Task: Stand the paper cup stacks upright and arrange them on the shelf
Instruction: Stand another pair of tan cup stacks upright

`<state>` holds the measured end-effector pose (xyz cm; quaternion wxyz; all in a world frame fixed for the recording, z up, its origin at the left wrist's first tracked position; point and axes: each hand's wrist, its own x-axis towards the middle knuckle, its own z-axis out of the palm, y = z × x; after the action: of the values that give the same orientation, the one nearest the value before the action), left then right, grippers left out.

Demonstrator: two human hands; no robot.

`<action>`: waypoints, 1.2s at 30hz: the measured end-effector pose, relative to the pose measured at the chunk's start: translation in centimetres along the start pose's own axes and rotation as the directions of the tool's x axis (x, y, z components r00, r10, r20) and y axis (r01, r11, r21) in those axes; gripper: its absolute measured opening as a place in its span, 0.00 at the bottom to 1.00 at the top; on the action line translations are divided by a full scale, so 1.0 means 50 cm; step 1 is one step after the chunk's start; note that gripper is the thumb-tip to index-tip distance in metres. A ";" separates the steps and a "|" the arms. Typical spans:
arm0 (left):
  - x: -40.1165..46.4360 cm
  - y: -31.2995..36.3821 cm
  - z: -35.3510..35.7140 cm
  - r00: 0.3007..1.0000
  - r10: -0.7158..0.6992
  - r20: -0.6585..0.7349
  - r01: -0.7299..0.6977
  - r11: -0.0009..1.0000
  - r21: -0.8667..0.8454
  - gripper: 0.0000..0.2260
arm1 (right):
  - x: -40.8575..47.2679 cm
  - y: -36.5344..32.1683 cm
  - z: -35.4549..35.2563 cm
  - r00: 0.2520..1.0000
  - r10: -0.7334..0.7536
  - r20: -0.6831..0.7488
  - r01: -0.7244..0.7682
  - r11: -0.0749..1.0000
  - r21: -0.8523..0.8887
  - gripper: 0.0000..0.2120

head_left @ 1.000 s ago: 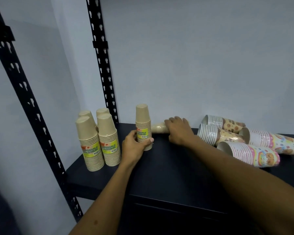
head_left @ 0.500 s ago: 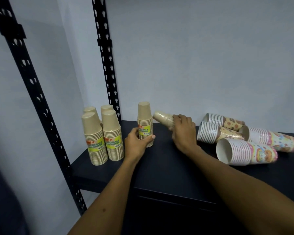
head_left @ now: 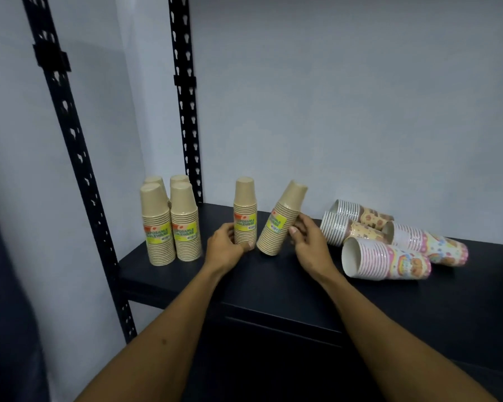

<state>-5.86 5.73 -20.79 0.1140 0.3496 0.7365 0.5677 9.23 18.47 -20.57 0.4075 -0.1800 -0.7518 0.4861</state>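
Kraft-brown paper is what most of this job is made of. Four brown stacks (head_left: 170, 224) already stand upright in a tight cluster at the left end of the dark shelf (head_left: 273, 285), beside the black slotted uprights (head_left: 183, 97). A fifth upright stack (head_left: 245, 211) stands a little to their right, and the left hand (head_left: 225, 249) holds it low down, fingers (head_left: 230, 230) curled round the bottom rims with the thumb at the front. Just beside it the tilted stack (head_left: 280, 220) leans to the right, its lower rim on the shelf; the right hand (head_left: 305, 237) pinches it at mid-height, near the yellow label, fingertips against its side.

Well to the right, four patterned stacks (head_left: 384, 245) lie on their sides in a loose heap, touching one another, open rims towards the left.

These stacks look light and a bit springy, I'd judge: thin paper walls that dent under a hard squeeze, and nested cups that could slide apart if lifted by the top cup alone. Whether a clear wrap holds them together I cannot tell. The safest hold seems to be low and wide, around the banded rims where the stack is stiffest. Tall and narrow, an upright one would topple at a nudge.
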 end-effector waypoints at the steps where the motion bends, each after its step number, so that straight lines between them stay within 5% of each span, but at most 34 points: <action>1: -0.004 0.002 0.003 1.000 0.012 -0.013 -0.012 1.000 0.004 0.29 | -0.002 -0.002 0.004 1.000 -0.009 0.028 0.009 1.000 -0.007 0.19; 7: -0.010 -0.002 0.014 0.995 0.095 -0.035 -0.094 0.995 0.014 0.22 | -0.013 -0.014 0.015 0.983 -0.004 0.184 0.015 0.998 -0.059 0.28; 21: -0.008 -0.001 0.006 0.994 0.105 0.019 -0.105 0.994 0.010 0.21 | -0.004 -0.005 0.011 0.986 0.014 0.167 0.018 0.982 -0.188 0.31; 26: -0.012 0.000 0.005 0.991 0.117 0.063 -0.118 0.993 0.007 0.22 | -0.002 -0.005 0.008 0.997 0.051 0.058 -0.038 0.976 -0.214 0.31; 36: -0.012 0.006 0.009 0.994 0.110 -0.024 -0.109 0.993 0.033 0.24 | -0.005 -0.007 0.010 0.993 0.038 0.108 -0.011 0.971 -0.239 0.27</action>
<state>-5.07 5.71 -20.79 0.0677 0.3840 0.7266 0.5656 9.03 17.88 -20.47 0.3343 -0.2093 -0.8240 0.4068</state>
